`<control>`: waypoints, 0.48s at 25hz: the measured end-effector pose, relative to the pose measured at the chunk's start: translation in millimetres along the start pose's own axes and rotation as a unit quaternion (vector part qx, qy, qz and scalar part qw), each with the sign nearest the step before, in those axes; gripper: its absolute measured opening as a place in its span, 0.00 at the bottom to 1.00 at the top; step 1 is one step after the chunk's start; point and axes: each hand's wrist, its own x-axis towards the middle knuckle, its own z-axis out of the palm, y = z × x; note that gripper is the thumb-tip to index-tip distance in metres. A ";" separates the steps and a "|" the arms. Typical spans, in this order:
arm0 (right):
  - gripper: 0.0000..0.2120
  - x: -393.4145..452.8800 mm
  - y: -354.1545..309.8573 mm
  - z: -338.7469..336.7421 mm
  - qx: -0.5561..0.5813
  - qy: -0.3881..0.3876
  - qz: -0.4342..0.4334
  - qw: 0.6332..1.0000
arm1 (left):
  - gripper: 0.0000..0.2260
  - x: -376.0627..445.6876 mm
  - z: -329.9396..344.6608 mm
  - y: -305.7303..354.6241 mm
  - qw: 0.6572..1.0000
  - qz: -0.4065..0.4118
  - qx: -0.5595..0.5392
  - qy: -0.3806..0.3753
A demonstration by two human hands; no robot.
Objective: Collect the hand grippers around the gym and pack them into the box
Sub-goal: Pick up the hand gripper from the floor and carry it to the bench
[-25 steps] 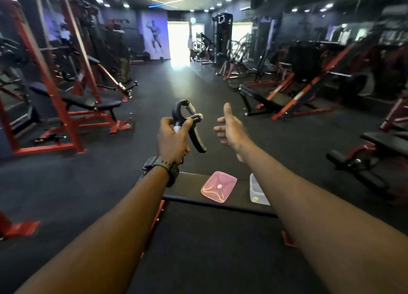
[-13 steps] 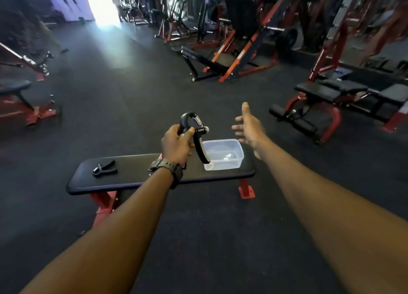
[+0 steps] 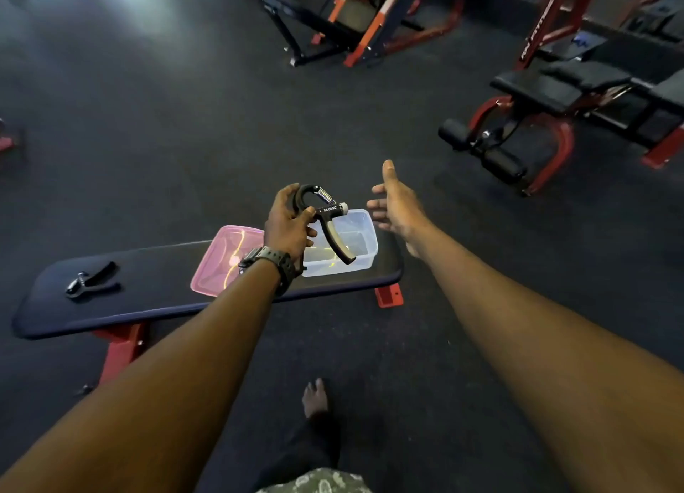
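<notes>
My left grip (image 3: 287, 229) clasps the hand gripper (image 3: 325, 214) just above the clear box (image 3: 366, 233) on the table (image 3: 155, 270), right grip (image 3: 398, 205) spread empty; released askew, its long handle could catch the rim and tumble out.

"SLOVIC" in white letters on the black crossbar of the hand gripper (image 3: 329, 214), just above centre. At 1 o'clock, white lettering down a red machine upright (image 3: 536, 29), too blurred to read.
</notes>
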 end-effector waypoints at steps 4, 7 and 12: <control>0.33 87.3 23.6 13.4 -0.024 -0.009 0.046 0.999 | 0.16 83.0 26.8 -42.2 0.999 -0.051 -0.002 -0.007; 0.32 157.1 49.1 33.4 -0.025 -0.015 0.105 0.994 | 0.17 147.9 39.8 -82.8 0.993 -0.118 0.005 0.004; 0.32 254.6 99.4 67.4 -0.031 -0.040 0.158 0.986 | 0.20 229.2 62.9 -149.3 0.982 -0.183 0.044 -0.010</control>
